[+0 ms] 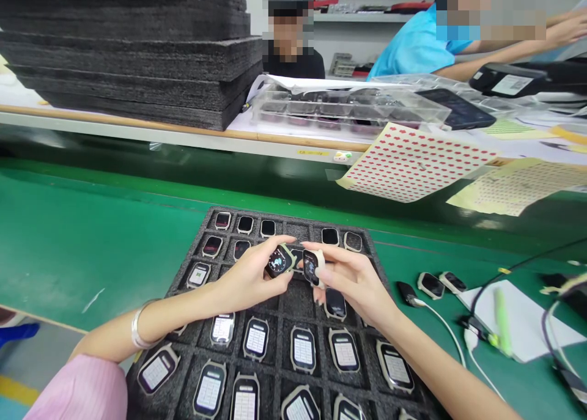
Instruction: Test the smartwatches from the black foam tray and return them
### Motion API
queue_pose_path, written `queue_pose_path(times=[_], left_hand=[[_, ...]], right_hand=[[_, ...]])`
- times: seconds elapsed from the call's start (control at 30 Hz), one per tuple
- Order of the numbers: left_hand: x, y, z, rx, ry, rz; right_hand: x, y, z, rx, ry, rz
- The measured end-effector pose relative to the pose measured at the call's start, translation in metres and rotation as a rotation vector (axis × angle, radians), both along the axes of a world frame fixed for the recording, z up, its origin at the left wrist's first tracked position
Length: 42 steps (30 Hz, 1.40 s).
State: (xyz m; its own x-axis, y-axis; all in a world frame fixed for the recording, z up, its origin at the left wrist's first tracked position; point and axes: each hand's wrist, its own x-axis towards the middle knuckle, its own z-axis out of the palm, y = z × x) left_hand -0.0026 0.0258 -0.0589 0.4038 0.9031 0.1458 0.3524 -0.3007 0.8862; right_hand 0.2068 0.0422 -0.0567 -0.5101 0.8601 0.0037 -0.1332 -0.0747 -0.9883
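Above a black foam compartment tray (293, 311), holding a rounded-square watch with a pale case and dark lit dial (278, 261) by its rim, fingers of the left hand (250, 273) pinched narrow; likewise gripping a whitish-cased watch (310, 266) in the right hand (355, 279). Apparently handling or checking both side by side; next calling for steady edge grips, clear of the glass. Counting: two held, five far-row watches (245, 225), at least ten white-lit watches (302, 349), two loose watches (431, 285) on the green surface (92, 224). Impossible to total, with part of the tray covered.
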Motion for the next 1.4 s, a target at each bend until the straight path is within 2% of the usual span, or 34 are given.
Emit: queue_pose_path(times=[0.7,0.9,1.07,1.23,1.4], left_hand=[[0.000,-0.006,0.005,0.056,-0.016,0.024],[-0.001,-0.007,0.004,0.034,-0.030,0.012],[0.001,-0.003,-0.002,-0.156,-0.204,0.038],[0.002,0.004,0.005,-0.387,-0.492,0.078],[0.002,0.005,0.008,-0.481,-0.705,0.094]], right_hand=[[0.001,-0.003,0.004,0.011,-0.024,-0.006],[0.002,-0.004,0.004,0.005,-0.026,0.034],[-0.001,-0.001,0.005,-0.051,0.069,0.057],[-0.002,0.003,0.003,-0.094,0.121,0.070],[-0.002,0.003,0.002,-0.104,0.092,0.007]])
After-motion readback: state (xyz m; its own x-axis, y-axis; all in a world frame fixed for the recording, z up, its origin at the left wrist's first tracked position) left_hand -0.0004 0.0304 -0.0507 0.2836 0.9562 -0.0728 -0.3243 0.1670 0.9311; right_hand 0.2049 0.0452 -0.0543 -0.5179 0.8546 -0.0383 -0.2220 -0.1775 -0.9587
